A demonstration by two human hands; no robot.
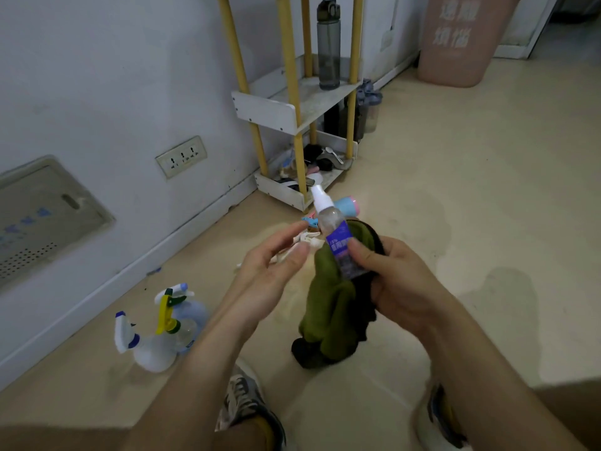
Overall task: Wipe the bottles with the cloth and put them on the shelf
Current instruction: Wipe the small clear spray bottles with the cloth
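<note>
Nearest you, well short of the shelf (279, 112), your left shoe (244, 405) and right shoe (439, 418) stand apart on the floor (487, 206). Three trigger spray bottles (156, 336) cluster on the floor left of the shoes, near the skirting of the wall that the shelf backs against. Your hands are raised in front of the shelf's bottom tray. Your right hand (400, 275) grips the green cloth (328, 304), which hangs down from it, and the small spray bottle (335, 236) against the cloth, with the thumb pressed on the purple label and the white nozzle pointing up toward the shelf. Your left hand (270, 265) has its fingers extended and relaxed, tips just beside the bottle; contact cannot be confirmed. A blue and pink item (348, 203) lies before the tray's front edge. The middle tier carries one upright grey water bottle (328, 43) between the yellow posts, and its white front lip faces you. Right of the shelf, pale floor runs to the pink bin (455, 40).
</note>
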